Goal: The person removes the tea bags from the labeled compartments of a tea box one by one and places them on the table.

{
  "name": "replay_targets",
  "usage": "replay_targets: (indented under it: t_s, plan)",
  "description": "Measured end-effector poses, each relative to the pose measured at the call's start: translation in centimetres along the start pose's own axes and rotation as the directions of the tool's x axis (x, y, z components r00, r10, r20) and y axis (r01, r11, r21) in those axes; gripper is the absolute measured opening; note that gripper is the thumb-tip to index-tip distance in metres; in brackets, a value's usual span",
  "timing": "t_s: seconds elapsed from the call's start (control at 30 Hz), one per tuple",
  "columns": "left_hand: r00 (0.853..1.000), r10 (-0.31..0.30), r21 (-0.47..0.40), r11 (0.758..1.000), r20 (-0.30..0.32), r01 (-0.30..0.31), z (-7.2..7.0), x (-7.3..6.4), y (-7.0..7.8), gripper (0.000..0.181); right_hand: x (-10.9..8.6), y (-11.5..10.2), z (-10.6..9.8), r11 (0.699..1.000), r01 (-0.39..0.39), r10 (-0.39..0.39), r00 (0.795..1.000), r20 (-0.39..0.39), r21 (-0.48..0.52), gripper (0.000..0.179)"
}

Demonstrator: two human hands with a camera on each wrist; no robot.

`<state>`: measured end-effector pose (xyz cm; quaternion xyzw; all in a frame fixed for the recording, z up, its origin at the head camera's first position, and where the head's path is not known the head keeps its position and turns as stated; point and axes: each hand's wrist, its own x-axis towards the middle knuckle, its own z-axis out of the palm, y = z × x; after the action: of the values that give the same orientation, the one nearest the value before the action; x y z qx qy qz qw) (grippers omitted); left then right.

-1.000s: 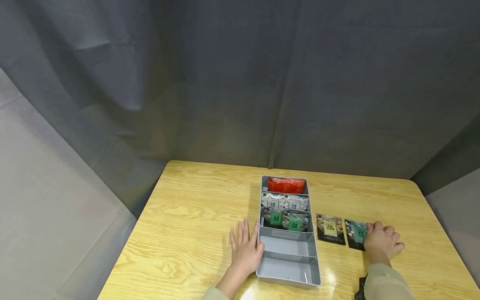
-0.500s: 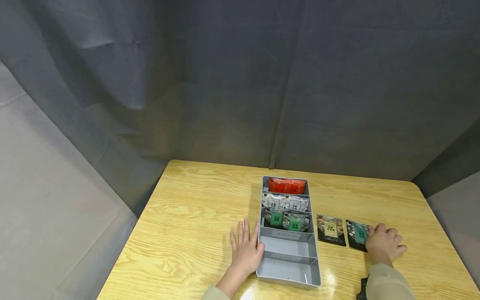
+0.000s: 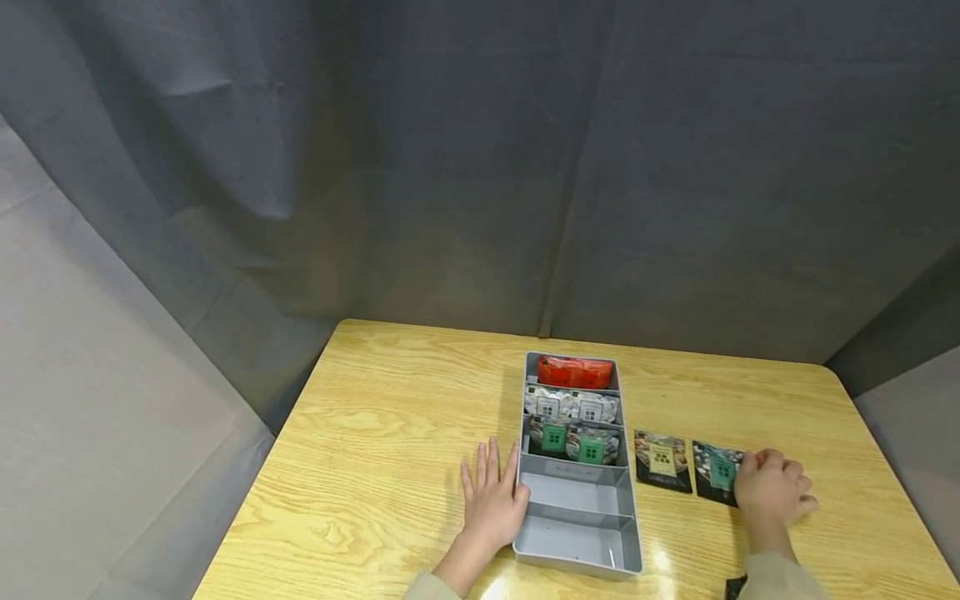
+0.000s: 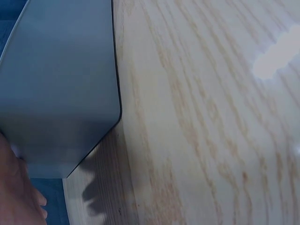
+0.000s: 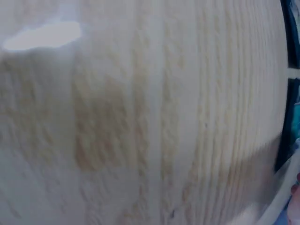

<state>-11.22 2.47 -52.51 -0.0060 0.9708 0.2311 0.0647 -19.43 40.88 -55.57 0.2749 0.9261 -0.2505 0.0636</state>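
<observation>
My left hand (image 3: 491, 508) rests with spread fingers along the left side of a grey divided tray (image 3: 577, 567), thumb at its rim; in the left wrist view the tray's wall (image 4: 61, 70) stands close by. At the right, my right hand (image 3: 768, 492) overlaps the right edge of a black pouch with a teal label (image 3: 716, 475), which lies on the table. Its fingers fan out loosely beyond that edge, fingertips bent down. A black pouch with a yellow label (image 3: 662, 462) lies between that pouch and the tray.
The tray's far compartments hold red packets (image 3: 575, 372), white-labelled pouches (image 3: 570, 404) and green-labelled pouches (image 3: 573, 440). Its two near compartments show bare floors. A wooden table (image 3: 360, 467) lies beneath, with a dark grey curtain (image 3: 465, 208) behind it.
My right hand has shifted slightly right, uncovering a little more of the teal-labelled pouch. My left hand stays on the tray. The whole head view has drifted very slightly.
</observation>
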Motion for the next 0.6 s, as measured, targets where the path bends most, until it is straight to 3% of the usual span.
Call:
replay_targets:
  t_s: [0.13, 0.23, 0.4, 0.6]
  plan:
    - [1.0, -0.001, 0.007, 1.0, 0.0, 0.001, -0.1, 0.0, 0.0, 0.058, -1.5, -0.9, 0.1, 0.985, 0.116, -0.1, 0.987, -0.124, 0.127, 0.043]
    - [1.0, -0.001, 0.012, 1.0, -0.003, 0.001, -0.1, -0.1, 0.0, 0.059, -3.0, -2.1, -0.2, 0.951, 0.241, -0.195, 0.954, -0.23, 0.194, 0.037]
    - [1.0, 0.003, 0.031, 1.0, -0.011, -0.002, -0.3, -0.1, 0.1, 0.059, -5.0, -4.1, -0.7, 0.861, 0.456, -0.355, 0.857, -0.374, 0.227, 0.026]
    - [0.999, 0.017, 0.061, 0.998, -0.027, -0.016, -0.5, -0.2, 0.2, 0.059, -6.8, -6.1, -1.3, 0.762, 0.619, -0.493, 0.745, -0.45, 0.191, 0.018]
